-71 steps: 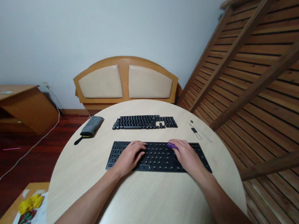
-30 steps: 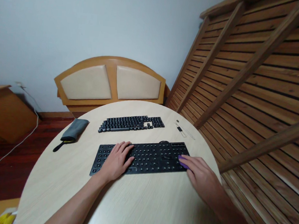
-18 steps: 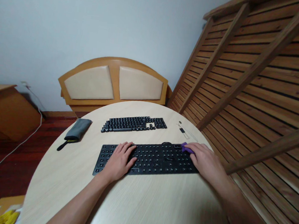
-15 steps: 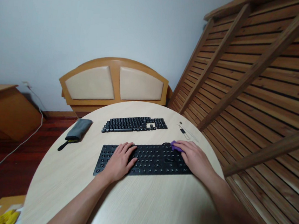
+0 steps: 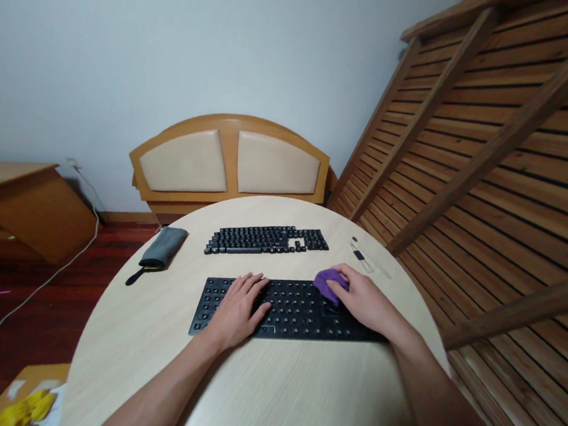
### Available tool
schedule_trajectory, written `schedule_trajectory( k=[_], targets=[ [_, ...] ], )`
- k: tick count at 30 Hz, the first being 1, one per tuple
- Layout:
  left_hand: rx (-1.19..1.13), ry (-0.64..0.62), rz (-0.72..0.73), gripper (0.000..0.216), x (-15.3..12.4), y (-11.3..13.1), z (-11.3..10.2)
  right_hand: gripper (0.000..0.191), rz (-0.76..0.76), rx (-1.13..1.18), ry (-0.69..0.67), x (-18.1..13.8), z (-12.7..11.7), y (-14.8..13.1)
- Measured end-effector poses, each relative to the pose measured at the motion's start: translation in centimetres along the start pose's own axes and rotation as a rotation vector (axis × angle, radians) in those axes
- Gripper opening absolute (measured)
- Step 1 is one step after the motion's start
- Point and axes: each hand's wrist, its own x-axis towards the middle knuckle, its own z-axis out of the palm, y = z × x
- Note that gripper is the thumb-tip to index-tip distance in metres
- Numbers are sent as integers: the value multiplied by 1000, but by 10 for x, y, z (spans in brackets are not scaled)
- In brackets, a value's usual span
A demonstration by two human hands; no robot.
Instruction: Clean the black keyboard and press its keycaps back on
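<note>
A black keyboard base [image 5: 294,311] with its keycaps off lies on the round pale wooden table [image 5: 267,385]. My left hand [image 5: 237,309] rests flat on its left part, fingers stretched out, holding it down. My right hand [image 5: 363,301] is closed on a purple cloth [image 5: 327,283] and presses it onto the upper middle-right of the base. Behind the base the removed black keycaps [image 5: 267,239] are laid out in rows.
A grey pouch [image 5: 163,247] with a black strap lies at the table's left edge. Small tools [image 5: 363,256] lie at the back right. A padded wooden headboard [image 5: 231,161] stands behind the table, slatted wooden frames [image 5: 495,159] lean on the right, and a wooden cabinet [image 5: 23,205] is left.
My right hand with the purple cloth has slid from the keyboard base's right end back toward its upper middle. My left hand has stayed on the left part.
</note>
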Motion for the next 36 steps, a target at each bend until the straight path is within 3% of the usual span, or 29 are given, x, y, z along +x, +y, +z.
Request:
schedule_trajectory(
  k=[5,9,13,17,21,25,29,33,36],
  targets=[
    [-215,94,-42,36,-2,12,-11,23,-127,437,-230,5,51,-27],
    [-378,103,-64,35,-4,21,-12,28,-123,577,-226,-1,78,-24],
    [-425,55,-54,31,-4,25,-8,34,-53,671,-165,-6,85,-20],
    [-385,57,-72,18,-3,23,-5,31,-45,562,-109,-5,83,-14],
    [-295,126,-78,14,-3,19,-9,25,-92,218,35,-1,77,-4],
    [-213,113,27,17,-3,26,-15,23,-227,10,102,-1,68,2],
    [-135,13,116,25,-4,34,-15,36,-395,-43,22,-5,61,1],
    [-155,15,81,11,-3,30,-11,14,-423,-49,-10,-6,63,-2],
    [-238,62,16,18,-3,25,-9,12,-428,24,12,-6,67,-6]
  ],
)
